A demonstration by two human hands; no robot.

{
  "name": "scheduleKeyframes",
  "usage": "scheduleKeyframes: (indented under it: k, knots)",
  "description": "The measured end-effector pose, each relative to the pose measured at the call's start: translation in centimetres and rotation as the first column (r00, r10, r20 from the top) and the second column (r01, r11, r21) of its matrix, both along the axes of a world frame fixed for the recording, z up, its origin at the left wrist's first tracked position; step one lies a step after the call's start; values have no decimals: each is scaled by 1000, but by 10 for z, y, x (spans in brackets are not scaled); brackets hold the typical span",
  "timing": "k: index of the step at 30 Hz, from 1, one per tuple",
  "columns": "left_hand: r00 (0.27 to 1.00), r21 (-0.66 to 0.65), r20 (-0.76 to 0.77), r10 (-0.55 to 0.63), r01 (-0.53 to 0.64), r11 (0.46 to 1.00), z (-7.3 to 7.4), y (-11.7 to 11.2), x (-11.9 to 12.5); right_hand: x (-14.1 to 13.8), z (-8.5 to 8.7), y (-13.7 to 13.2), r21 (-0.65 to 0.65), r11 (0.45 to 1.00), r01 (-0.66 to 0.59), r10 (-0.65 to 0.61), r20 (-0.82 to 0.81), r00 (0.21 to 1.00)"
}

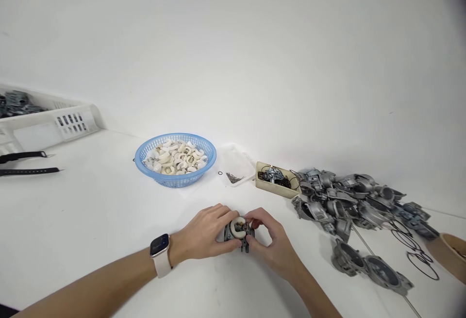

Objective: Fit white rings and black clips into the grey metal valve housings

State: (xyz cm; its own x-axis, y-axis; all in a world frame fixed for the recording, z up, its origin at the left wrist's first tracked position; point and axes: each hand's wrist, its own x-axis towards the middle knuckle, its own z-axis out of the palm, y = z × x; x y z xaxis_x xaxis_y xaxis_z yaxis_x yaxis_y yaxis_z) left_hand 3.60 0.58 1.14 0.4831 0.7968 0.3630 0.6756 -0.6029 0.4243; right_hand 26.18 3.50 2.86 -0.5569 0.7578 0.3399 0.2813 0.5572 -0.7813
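A grey metal carburetor body (244, 245) rests on the white table between my two hands. A white C-shaped plastic float (238, 227) sits on its upper face. My left hand (209, 230), with a watch on the wrist, grips the body from the left, fingers over the far side and thumb along the near side. On the right side, my right hand (271, 242) closes on the body, index finger at the far edge and thumb near the float's open end. Whether a small part is between those fingertips is hidden.
Behind my hands stand a blue basket (174, 182) of white floats, a white tray (240, 160) with thin metal pins (233, 178), and a beige box (278, 189). Carburetor bodies (345, 201) pile up at right, near black rings (418, 255). A white crate (73, 124) stands far left.
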Motion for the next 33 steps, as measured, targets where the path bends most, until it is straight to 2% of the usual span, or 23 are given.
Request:
scheduleKeyframes:
  k: [6,16,33]
  knots:
    - [1000,-8,17,0,0,1000,0,-1,1,-1,1,1,25,999,33,-32,-26,999]
    - [1000,19,27,-5,5,1000,0,-1,1,1,-1,2,32,999,18,-17,-26,1000]
    - [1000,20,29,-5,4,1000,-1,-1,0,3,-1,1,2,1000,29,-28,-35,999]
